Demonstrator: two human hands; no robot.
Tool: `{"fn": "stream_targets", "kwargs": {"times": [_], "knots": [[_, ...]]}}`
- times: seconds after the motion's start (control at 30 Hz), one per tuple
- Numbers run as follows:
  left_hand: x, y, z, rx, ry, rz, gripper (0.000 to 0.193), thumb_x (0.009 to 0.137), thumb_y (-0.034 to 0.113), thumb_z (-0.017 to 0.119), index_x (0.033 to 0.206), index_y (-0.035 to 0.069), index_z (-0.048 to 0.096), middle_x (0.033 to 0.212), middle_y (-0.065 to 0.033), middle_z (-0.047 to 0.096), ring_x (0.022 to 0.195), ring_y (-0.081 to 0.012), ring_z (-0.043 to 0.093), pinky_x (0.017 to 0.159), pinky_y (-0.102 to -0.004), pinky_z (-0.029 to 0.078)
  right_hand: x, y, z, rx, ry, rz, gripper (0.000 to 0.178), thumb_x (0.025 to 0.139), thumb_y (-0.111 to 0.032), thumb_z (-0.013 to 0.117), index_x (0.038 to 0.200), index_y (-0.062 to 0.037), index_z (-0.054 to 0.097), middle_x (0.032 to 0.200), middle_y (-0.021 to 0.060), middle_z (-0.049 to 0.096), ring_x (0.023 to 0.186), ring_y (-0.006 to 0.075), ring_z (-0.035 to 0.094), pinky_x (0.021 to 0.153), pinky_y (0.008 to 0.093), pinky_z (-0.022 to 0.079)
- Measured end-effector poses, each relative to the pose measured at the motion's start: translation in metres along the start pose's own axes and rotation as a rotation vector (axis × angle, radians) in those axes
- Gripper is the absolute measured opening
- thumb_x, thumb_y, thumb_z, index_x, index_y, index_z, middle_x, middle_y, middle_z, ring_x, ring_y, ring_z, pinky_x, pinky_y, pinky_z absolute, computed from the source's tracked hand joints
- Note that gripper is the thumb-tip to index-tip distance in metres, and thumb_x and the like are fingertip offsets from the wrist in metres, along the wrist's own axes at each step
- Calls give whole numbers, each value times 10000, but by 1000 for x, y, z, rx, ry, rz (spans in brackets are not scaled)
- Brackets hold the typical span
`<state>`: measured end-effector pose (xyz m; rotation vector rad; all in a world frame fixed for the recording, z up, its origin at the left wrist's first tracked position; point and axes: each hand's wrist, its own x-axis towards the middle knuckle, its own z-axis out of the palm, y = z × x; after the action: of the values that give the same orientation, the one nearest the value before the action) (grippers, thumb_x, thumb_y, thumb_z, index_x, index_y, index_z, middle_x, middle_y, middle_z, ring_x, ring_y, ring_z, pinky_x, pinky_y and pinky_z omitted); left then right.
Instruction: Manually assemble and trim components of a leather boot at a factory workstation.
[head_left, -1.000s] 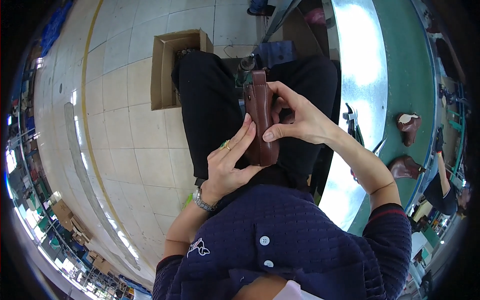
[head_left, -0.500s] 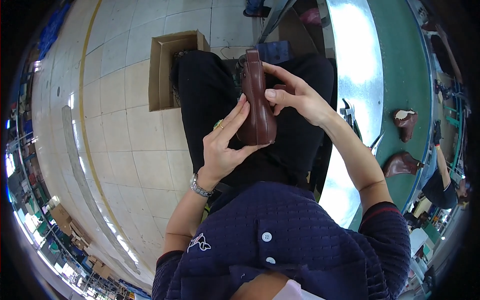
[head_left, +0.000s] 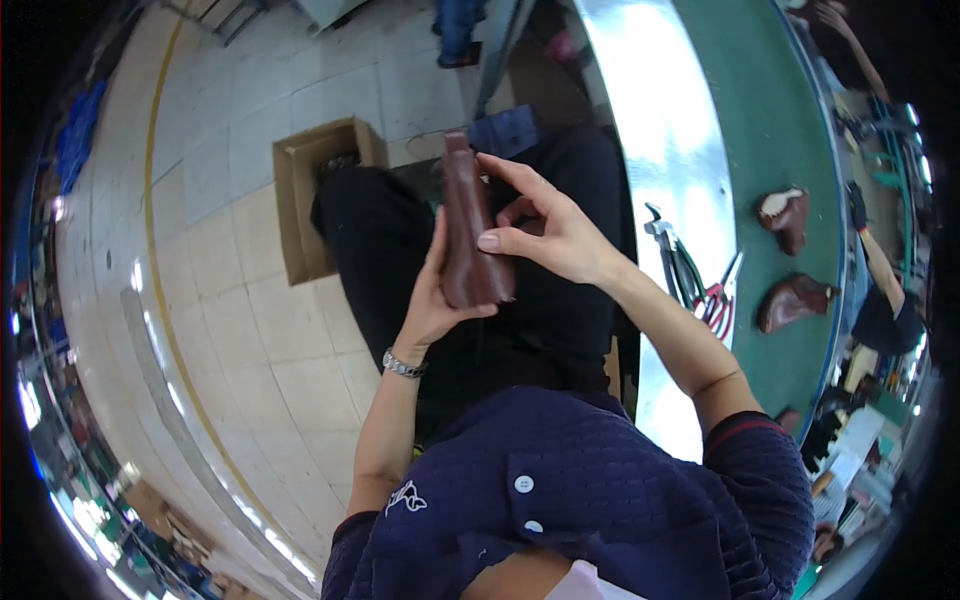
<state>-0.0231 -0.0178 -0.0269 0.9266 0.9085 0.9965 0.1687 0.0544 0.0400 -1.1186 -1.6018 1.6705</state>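
Above my lap I hold a brown leather boot (head_left: 470, 225), tilted slightly, its narrow end pointing away from me. My left hand (head_left: 428, 305) is wrapped round its wider near end, with the thumb along the bottom edge and the fingers partly hidden on the left side. From the right, my right hand (head_left: 560, 235) grips the boot's side. Its thumb presses on the near half and its index finger reaches to the far end; the other fingers are curled. A metal watch (head_left: 403, 364) is on my left wrist.
On my right runs a shiny metal ledge (head_left: 660, 130) with pincers (head_left: 665, 240) and a red-handled tool (head_left: 718, 308). Beyond it, a green belt (head_left: 740, 110) bears two brown boots (head_left: 787, 215). A cardboard box (head_left: 293, 205) stands left of my knees. Another person's arm (head_left: 880, 265) shows at far right.
The whole view has shifted, bringing more of the ledge's tools into sight. My left fingers have slid from the boot's top face round its left side. The boot has turned a little.
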Motion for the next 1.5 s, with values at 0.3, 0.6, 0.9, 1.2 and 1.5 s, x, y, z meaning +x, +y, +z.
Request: {"fn": "stream_targets", "kwargs": {"times": [0.3,0.6,0.9,1.2,1.5], "knots": [[-17,66,-52,-291,201,11,702,910,556,576,1392,68,431,1235,-50,587,1116,-191,579,997,-342,458,-143,78,-77,-1005,737,325,569,861,-255,703,1348,-38,503,1344,221,503,1273,389,452,1027,459,402],[32,107,-46,-184,111,-530,717,945,593,480,1419,59,417,1311,-97,568,1138,-178,587,974,-327,478,-155,80,-104,-954,601,546,533,904,-285,634,1344,-10,511,1160,206,560,1051,324,564,912,435,450],[59,121,-14,-96,22,-485,870,905,655,502,1491,53,275,1379,-123,471,1204,-187,515,1004,-322,426,-83,-41,-72,323,403,500,625,791,-177,728,1325,-17,446,991,146,701,614,139,631,488,193,431],[65,89,-15,-143,44,-469,854,909,663,480,1485,61,290,1387,-140,464,1240,-217,487,1038,-352,391,-16,-94,-27,380,-38,464,777,915,-64,544,1551,-118,102,1071,202,675,860,205,679,612,211,486],[88,84,-28,245,213,-47,671,991,436,475,1501,52,269,1449,-125,405,1320,-217,403,1099,-340,305,27,-100,-14,282,-180,625,717,1027,-160,434,1541,-108,-63,1168,204,642,1017,244,650,913,359,498]]}}
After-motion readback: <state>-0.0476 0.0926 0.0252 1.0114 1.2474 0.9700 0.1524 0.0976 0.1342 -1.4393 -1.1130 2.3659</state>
